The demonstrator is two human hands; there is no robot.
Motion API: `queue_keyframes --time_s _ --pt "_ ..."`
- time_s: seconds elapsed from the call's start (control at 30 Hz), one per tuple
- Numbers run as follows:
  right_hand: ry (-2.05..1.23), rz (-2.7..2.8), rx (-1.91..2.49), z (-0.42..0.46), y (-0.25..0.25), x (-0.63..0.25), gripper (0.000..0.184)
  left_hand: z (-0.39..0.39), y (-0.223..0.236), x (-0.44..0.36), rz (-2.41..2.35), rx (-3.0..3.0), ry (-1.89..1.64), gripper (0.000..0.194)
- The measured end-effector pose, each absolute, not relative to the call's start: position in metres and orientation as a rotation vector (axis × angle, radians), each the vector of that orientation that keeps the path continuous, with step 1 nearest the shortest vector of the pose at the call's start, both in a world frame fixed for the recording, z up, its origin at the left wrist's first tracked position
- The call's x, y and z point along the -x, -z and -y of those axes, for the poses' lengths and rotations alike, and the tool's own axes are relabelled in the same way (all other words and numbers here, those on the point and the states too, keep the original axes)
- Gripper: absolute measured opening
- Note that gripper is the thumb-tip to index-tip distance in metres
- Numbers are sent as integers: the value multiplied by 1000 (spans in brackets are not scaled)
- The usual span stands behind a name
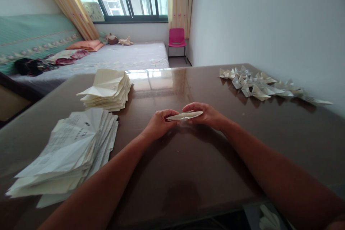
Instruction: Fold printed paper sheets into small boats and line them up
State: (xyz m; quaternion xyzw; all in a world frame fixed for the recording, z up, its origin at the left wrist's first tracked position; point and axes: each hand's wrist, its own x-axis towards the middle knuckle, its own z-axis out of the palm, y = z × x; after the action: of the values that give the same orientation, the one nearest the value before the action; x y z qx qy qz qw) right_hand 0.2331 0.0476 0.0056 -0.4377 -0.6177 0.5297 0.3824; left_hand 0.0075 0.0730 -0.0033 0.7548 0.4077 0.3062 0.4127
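Observation:
A small folded paper boat (184,116), cream-white and pointed at both ends, is held between my two hands just above the brown table (172,172). My left hand (161,124) grips its left end between thumb and fingers. At the other end, my right hand (205,115) has its fingers behind the paper and its thumb in front. The fingers partly hide both ends of the boat. Several folded paper pieces (252,82) stand in a cluster at the far right of the table.
Left of my arms lie a stack of creased printed sheets (72,140) and, behind it, a stack of cream sheets (107,91). The wall (269,18) runs along the right. Beyond the table are a bed (140,55) and a pink chair (177,38).

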Motion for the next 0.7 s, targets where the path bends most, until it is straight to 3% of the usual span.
queue_keyframes --time_s 0.33,0.53,0.7 --pt "-1094 1699 1062 -44 -5 -221 28 -60 -5 -18 -1067 -1997 -948 19" --pt "-1135 1604 1074 -45 -5 -221 28 -61 -1 -18 -980 -1934 -1095 11" --pt "-1182 1505 1090 -47 -2 -224 28 -58 -7 -17 -1066 -1924 -1050 15"
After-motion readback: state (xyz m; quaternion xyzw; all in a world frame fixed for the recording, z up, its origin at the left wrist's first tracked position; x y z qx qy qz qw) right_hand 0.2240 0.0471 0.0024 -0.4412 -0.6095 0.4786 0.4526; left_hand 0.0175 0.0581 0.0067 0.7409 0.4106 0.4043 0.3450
